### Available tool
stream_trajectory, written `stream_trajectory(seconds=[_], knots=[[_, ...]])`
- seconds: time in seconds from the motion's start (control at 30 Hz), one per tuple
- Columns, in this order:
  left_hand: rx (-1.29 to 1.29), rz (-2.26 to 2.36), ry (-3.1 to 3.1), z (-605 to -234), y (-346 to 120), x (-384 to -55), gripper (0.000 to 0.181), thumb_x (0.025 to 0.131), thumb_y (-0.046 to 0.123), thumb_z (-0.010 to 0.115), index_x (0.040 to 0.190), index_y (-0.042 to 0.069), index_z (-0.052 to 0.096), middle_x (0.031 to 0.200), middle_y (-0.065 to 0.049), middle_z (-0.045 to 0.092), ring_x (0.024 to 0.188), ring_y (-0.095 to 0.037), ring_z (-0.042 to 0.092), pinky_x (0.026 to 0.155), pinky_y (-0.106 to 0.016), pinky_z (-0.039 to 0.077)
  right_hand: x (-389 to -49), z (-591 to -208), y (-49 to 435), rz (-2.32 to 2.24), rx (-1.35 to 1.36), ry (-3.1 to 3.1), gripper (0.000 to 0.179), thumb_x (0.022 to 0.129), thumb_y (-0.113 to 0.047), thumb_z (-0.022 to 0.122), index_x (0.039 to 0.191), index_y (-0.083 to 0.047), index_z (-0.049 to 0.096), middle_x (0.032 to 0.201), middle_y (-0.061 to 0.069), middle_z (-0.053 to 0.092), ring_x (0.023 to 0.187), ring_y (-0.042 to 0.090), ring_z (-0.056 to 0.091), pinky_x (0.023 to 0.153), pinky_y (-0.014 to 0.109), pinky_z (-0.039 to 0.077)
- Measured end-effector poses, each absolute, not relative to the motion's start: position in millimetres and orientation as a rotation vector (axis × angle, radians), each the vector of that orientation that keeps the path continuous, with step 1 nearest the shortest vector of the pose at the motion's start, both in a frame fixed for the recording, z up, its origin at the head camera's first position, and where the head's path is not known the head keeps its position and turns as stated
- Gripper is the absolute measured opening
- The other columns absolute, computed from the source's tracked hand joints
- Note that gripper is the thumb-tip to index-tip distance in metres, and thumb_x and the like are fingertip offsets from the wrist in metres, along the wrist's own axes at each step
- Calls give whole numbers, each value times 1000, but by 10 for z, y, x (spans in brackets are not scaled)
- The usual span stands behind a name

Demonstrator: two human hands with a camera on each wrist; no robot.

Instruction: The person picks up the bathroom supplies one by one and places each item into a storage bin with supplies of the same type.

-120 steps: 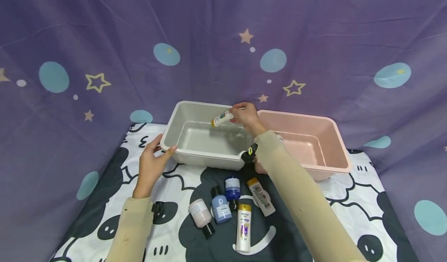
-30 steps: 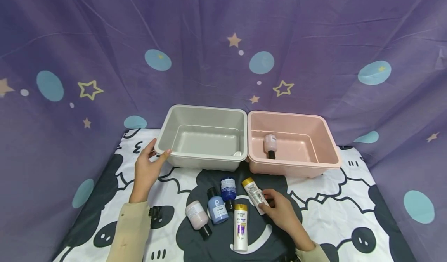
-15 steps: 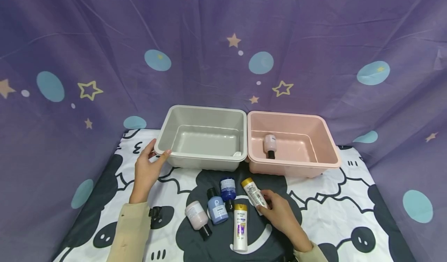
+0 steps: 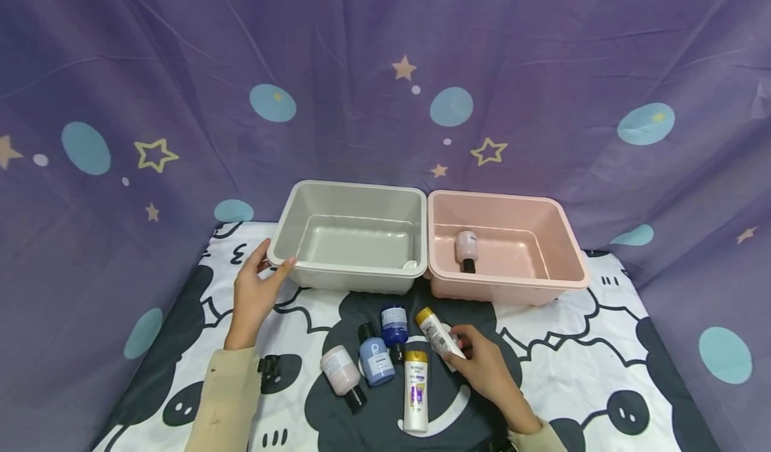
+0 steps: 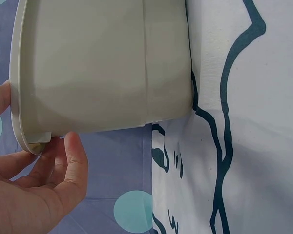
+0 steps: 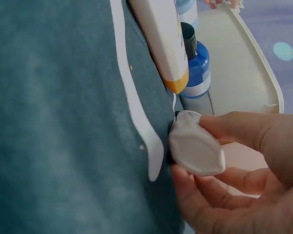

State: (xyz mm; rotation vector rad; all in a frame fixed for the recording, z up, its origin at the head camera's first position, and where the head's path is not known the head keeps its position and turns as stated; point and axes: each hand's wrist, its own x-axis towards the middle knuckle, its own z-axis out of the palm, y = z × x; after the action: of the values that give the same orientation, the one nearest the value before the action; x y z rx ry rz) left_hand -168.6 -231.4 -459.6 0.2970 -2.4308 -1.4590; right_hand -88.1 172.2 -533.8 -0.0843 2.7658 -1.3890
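Note:
My left hand (image 4: 254, 298) grips the front left corner of a pale grey bin (image 4: 349, 276), thumb on the rim, fingers curled under its lip in the left wrist view. Lower right, my right hand (image 4: 486, 365) pinches the white base end of a gold-capped bottle (image 4: 436, 330) between thumb and fingers; the base faces the right wrist camera. Beside it lie another white bottle with a gold cap (image 4: 415, 395), a dark blue bottle (image 4: 394, 325), a light blue bottle (image 4: 376, 361) and a pale pink bottle (image 4: 340, 368) with a black cap.
A pink bin (image 4: 512, 291) stands right against the grey one, with a pale pink black-capped bottle (image 4: 466, 246) inside. A small white end (image 4: 410, 265) shows in the grey bin's front right corner. A purple curtain (image 4: 361, 70) hangs close behind both bins.
Four seconds ago my right hand held a yellow-capped white bottle over the grey bin; now it pinches another on the cloth, which has turned slightly in the last half second. My left hand stayed.

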Motion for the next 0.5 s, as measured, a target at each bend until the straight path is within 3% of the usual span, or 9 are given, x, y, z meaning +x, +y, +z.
stream_trajectory(seconds=[0.17, 0.37, 0.5], knots=[[298, -1464, -2429, -4594, -2313, -1688, 79, 92, 44, 72, 155, 8, 38, 146, -18, 49, 127, -33, 47, 97, -51, 46, -879, -5358, 1753, -1548, -24, 2665, 36, 81, -9, 84, 113, -4, 68, 91, 4, 70, 74, 12, 65, 61, 25, 54], [301, -1466, -2425, -4593, -2313, -1683, 78, 92, 43, 72, 154, 8, 39, 146, -18, 49, 126, -33, 48, 96, -51, 47, -884, -5319, 1765, -1933, 103, 2232, 40, 88, -1, 75, 122, 12, 58, 97, 18, 70, 77, 18, 66, 63, 30, 58], [300, -1466, -2423, -4585, -2311, -1676, 78, 93, 43, 72, 154, 8, 39, 145, -18, 50, 126, -33, 48, 96, -50, 47, -879, -5258, 1755, -2027, 171, 2123, 43, 89, 0, 73, 125, 13, 55, 99, 20, 70, 81, 19, 67, 67, 32, 59]])
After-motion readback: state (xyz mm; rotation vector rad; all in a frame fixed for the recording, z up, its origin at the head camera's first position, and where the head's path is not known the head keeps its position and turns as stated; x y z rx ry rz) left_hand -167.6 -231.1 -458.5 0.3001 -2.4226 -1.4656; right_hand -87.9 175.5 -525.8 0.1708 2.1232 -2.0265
